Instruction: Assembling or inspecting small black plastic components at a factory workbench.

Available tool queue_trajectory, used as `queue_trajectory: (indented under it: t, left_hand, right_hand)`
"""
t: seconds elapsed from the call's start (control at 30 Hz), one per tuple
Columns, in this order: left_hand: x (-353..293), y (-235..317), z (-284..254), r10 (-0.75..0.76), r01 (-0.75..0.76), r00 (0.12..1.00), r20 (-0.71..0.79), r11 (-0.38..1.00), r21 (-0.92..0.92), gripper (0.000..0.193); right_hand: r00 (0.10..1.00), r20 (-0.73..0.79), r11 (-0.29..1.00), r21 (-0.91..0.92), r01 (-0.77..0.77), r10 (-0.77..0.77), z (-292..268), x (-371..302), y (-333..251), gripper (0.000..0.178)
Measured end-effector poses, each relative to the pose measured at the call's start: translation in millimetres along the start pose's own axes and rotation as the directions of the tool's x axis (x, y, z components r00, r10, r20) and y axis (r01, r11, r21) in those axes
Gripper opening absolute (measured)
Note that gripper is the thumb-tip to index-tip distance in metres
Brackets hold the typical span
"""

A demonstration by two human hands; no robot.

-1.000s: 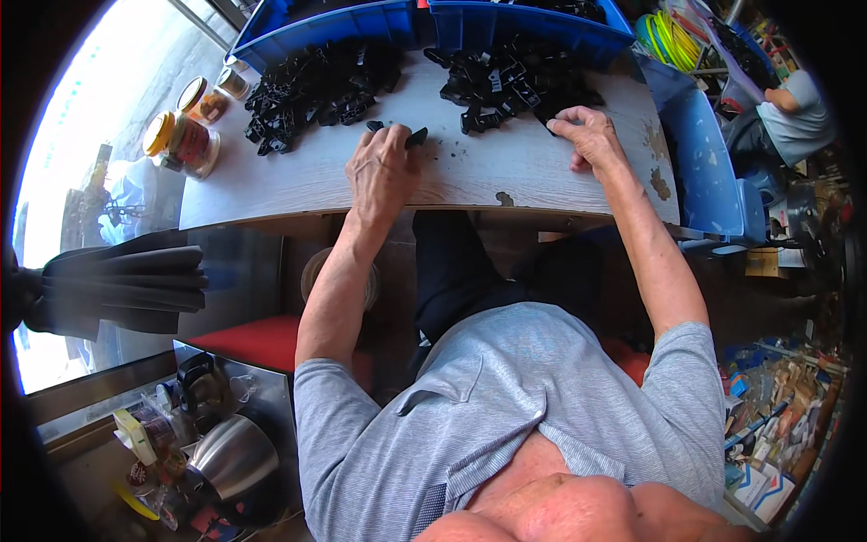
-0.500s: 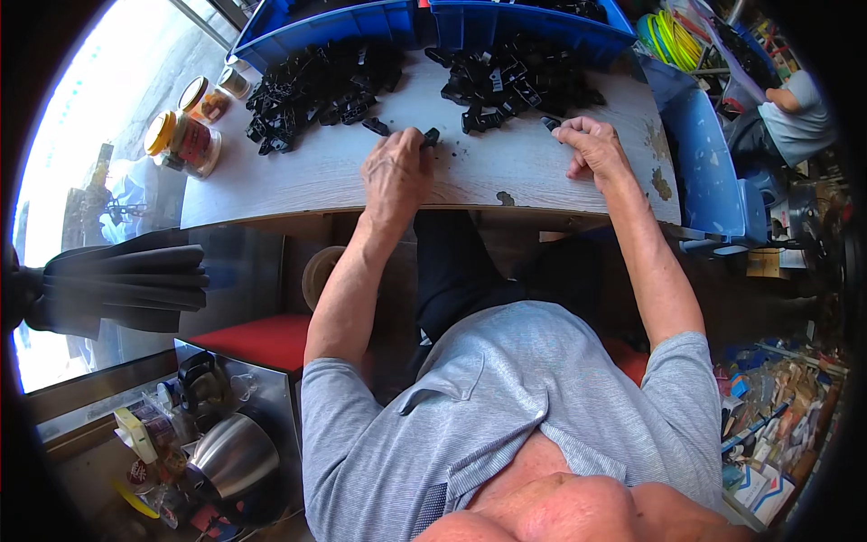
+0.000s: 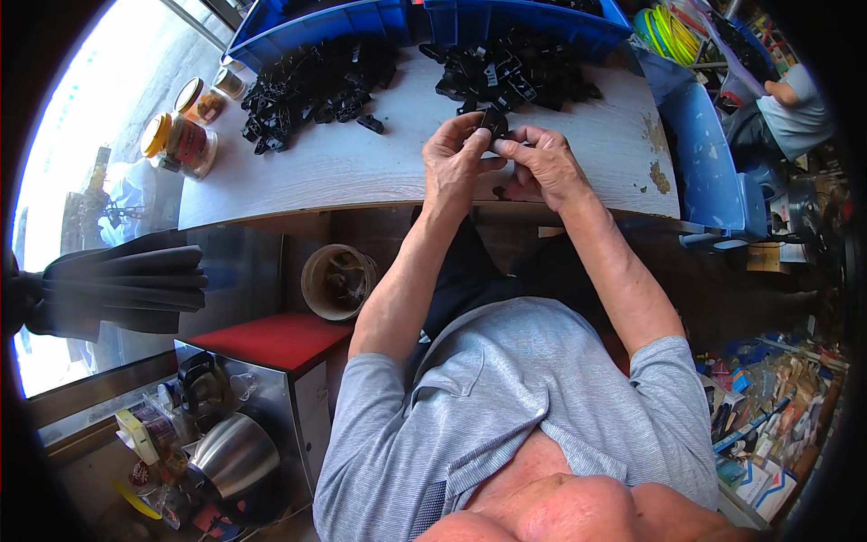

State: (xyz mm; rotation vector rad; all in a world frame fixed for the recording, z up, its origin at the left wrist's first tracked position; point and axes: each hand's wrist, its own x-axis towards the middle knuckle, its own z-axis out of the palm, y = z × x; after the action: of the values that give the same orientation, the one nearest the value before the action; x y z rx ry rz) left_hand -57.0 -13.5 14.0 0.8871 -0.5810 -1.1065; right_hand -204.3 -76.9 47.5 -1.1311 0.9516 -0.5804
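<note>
My left hand [image 3: 454,163] and my right hand [image 3: 549,164] meet over the table's front half. Between their fingertips is a small black plastic part [image 3: 494,123], its upper end sticking up past the thumbs. Both hands are closed in a pinch on it; whether it is one piece or two pressed together I cannot tell. Just beyond lies a heap of similar black parts [image 3: 515,77]. A second heap of black parts [image 3: 312,90] spreads to the left, with one loose black part [image 3: 370,123] at its near edge.
Two blue bins [image 3: 325,34] stand along the table's [image 3: 316,185] far side. Lidded jars [image 3: 188,144] stand at its left edge. A light-blue tub [image 3: 709,163] adjoins the right edge. Below left are a round bucket [image 3: 339,282] and a red-topped cabinet [image 3: 271,341]. Another person [image 3: 795,108] is at far right.
My hands were apart, each pinching a small black part. Both have moved inward and now meet at the fingertips, the left going right and the right going left.
</note>
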Motion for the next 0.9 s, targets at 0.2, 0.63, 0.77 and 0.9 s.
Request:
queue_trajectory:
  t: [0.2, 0.63, 0.77, 0.9]
  left_hand:
    - [1.3, 3.1, -19.5, 0.337, -0.408, 0.909, 0.245, 0.603, 0.685, 0.023]
    - [-10.9, 27.0, -37.1, 0.318, -0.645, 0.740, 0.593, 0.085, 0.760, 0.030]
    - [-12.3, 35.1, -43.5, 0.209, -0.671, 0.713, 0.669, -0.072, 0.738, 0.035]
    - [-22.9, 29.7, -43.6, 0.186, -0.675, 0.694, 0.695, -0.165, 0.719, 0.039]
  right_hand:
    - [0.995, -0.061, 0.974, -0.208, -0.088, 0.077, 3.9, 5.0, -7.4, 0.023]
    - [0.992, -0.004, 0.841, -0.530, -0.107, 0.123, 19.2, 6.1, -20.4, 0.040]
    - [0.994, 0.040, 0.818, -0.573, -0.059, 0.100, 18.6, 8.6, -18.8, 0.039]
    - [0.996, 0.034, 0.825, -0.564, -0.044, 0.077, 17.1, 7.6, -17.0, 0.038]
